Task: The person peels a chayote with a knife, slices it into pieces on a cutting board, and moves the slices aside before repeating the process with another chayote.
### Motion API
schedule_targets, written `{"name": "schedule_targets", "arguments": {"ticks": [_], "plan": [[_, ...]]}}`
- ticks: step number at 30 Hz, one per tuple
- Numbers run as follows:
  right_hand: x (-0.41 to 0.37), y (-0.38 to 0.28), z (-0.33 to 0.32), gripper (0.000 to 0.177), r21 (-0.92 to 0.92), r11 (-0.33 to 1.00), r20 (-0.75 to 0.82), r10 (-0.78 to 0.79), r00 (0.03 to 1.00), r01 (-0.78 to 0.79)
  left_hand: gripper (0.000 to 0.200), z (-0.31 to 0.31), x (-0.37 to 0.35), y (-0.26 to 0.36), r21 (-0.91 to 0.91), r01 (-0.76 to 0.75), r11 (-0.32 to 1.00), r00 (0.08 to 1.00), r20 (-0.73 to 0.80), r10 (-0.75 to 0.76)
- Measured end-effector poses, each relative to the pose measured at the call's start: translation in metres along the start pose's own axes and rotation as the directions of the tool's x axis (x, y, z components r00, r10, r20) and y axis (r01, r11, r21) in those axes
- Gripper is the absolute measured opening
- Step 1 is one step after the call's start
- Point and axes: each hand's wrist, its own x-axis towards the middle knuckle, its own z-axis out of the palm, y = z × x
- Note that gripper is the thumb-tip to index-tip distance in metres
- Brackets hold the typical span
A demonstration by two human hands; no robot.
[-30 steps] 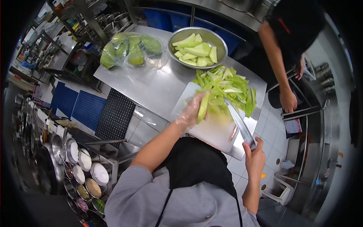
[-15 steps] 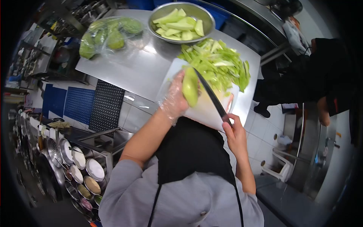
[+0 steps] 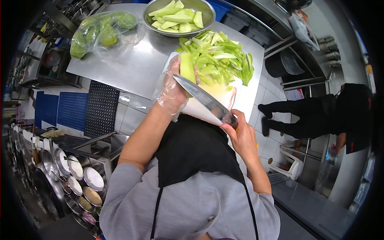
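Note:
My left hand (image 3: 173, 89), in a clear plastic glove, is wrapped round a peeled pale green fruit (image 3: 187, 67) above the white cutting board (image 3: 200, 109). A large knife (image 3: 206, 99) is in my right hand (image 3: 241, 135), its handle partly hidden by the fingers. The blade slants up to the left, its tip overlapping the lower part of the fruit; whether they touch is unclear. Green peelings (image 3: 218, 56) lie heaped on the board's far side and the table. Beyond them, a metal bowl (image 3: 212, 25) holds several pale green pieces.
On the far left of the steel table (image 3: 120, 74) lies a clear bag of green fruit (image 3: 106, 34). A person in black (image 3: 320, 116) stands at the right, near a sink counter. Several food containers (image 3: 93, 179) stand at lower left.
The knife has turned to show its broad side, with its tip now over the fruit's lower part. The fruit stands more upright. The person at the right is farther down and wholly in view.

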Motion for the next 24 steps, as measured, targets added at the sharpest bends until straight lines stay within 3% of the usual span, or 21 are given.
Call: {"name": "schedule_targets", "arguments": {"ticks": [8,12,14,17,20,23,24], "plan": [[0.006,-0.003,0.002,0.065,-0.013,1.0,-0.003,0.003,1.0,-0.003,0.032,0.0,0.0,0.0,0.062,0.015,0.998,1.0,0.016,-0.016],[0.014,0.003,0.008,0.062,-0.043,0.999,-0.051,-0.024,0.998,0.022,0.032,0.012,-0.002,-0.009,-0.007,-0.01,1.0,0.994,-0.109,0.009],[0.022,0.007,0.01,0.06,-0.035,0.999,-0.087,-0.023,0.996,0.02,0.03,0.017,-0.014,-0.014,-0.034,0.016,0.999,0.996,-0.087,-0.019],[0.04,0.017,0.011,0.057,-0.043,0.998,-0.117,0.034,0.993,-0.039,0.031,-0.006,-0.017,-0.019,0.064,0.156,0.986,0.986,0.055,-0.159],[0.047,0.015,0.001,0.056,-0.043,0.992,-0.116,0.114,0.987,-0.12,0.031,-0.011,-0.018,-0.02,-0.013,0.321,0.947,0.945,0.072,-0.319],[0.04,0.019,0.001,0.057,-0.08,0.989,-0.148,0.111,0.983,-0.124,0.031,-0.022,-0.011,-0.016,-0.105,0.329,0.939,0.942,0.11,-0.317],[0.036,0.018,0.001,0.056,-0.047,0.99,-0.124,0.124,0.984,-0.131,0.032,-0.021,-0.011,-0.014,-0.097,0.297,0.95,0.954,0.058,-0.293]]}}
